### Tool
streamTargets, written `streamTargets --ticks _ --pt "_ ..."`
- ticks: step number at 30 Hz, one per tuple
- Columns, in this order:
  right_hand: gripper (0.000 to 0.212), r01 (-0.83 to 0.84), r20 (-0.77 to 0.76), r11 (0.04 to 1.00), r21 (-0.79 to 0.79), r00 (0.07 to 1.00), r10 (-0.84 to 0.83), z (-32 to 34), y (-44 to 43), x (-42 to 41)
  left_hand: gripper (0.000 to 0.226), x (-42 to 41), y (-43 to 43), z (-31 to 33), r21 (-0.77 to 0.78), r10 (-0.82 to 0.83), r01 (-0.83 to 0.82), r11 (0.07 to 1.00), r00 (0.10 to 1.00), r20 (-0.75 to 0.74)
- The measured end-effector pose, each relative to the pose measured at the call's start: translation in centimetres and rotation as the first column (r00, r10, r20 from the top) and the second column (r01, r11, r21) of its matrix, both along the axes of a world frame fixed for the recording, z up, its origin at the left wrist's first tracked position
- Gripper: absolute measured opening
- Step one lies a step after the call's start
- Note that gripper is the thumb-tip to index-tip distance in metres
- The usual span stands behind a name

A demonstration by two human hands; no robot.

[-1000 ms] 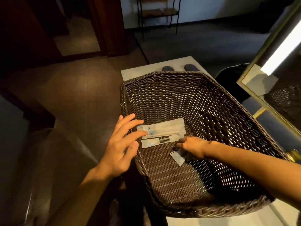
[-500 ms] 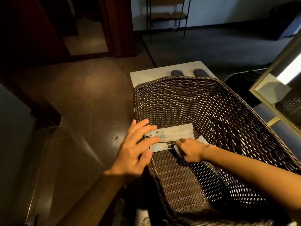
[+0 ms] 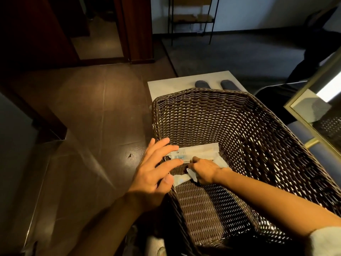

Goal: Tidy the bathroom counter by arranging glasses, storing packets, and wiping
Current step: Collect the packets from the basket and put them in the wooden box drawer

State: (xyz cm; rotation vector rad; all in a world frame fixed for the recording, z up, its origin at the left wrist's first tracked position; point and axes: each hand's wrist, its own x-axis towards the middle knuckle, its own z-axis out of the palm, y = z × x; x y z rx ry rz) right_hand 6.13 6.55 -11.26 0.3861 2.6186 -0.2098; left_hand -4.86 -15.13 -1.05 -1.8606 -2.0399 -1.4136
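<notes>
A dark woven basket (image 3: 203,92) fills the right half of the view. On its floor, against the left wall, lies a long white packet (image 3: 202,150), and a second white packet (image 3: 181,181) lies just nearer to me. My left hand (image 3: 153,174) reaches over the left rim with fingers spread, the fingertips touching the long packet's end. Inside the basket, my right hand (image 3: 206,169) pinches a small white packet (image 3: 191,174) beside the other two. Part of the long packet is hidden under my right hand.
Beyond the basket, a white surface (image 3: 166,85) carries two dark slippers (image 3: 202,83). A gold-framed mirror (image 3: 311,124) stands at the right edge. Dark tiled floor (image 3: 92,117) spreads to the left, and a black metal shelf (image 3: 191,17) stands at the back wall.
My right hand has carried the small packet up and left to the long packets. The lower long packet now lies apart, nearer to me. My left hand has stayed at the rim.
</notes>
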Motion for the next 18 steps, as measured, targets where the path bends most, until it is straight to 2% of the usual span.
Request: streamTargets --ticks 1,3,7,10,13,18 --pt "0.014 0.0 0.011 1.0 -0.008 1.0 0.001 -0.1 0.0 0.1 0.066 0.0 0.0 0.0 0.003 0.002 -0.002 1.0 1.0 0.005" --pt "0.012 -0.001 0.011 1.0 -0.023 1.0 0.001 -0.4 0.0 0.1 0.068 0.2 0.0 0.0 0.006 0.005 -0.005 1.0 1.0 0.01" --pt "0.047 0.01 -0.05 1.0 -0.026 0.999 -0.011 0.5 0.3 -0.7 0.067 0.3 0.0 0.0 0.022 0.007 -0.008 1.0 1.0 0.018" --pt "0.058 0.035 -0.072 0.999 -0.014 0.997 -0.036 1.1 1.1 -1.4 0.067 0.3 -0.1 0.1 0.026 0.005 -0.006 1.0 1.0 0.024" --pt "0.056 0.049 -0.072 0.999 0.006 0.996 -0.048 1.3 1.8 -2.0 0.07 0.3 -0.1 0.3 0.024 -0.003 0.003 1.0 1.0 0.023" --pt "0.039 0.095 -0.083 0.996 -0.002 0.992 -0.094 0.4 2.1 -2.7 0.072 0.3 -0.3 0.4 -0.005 -0.006 0.006 1.0 1.0 0.007"
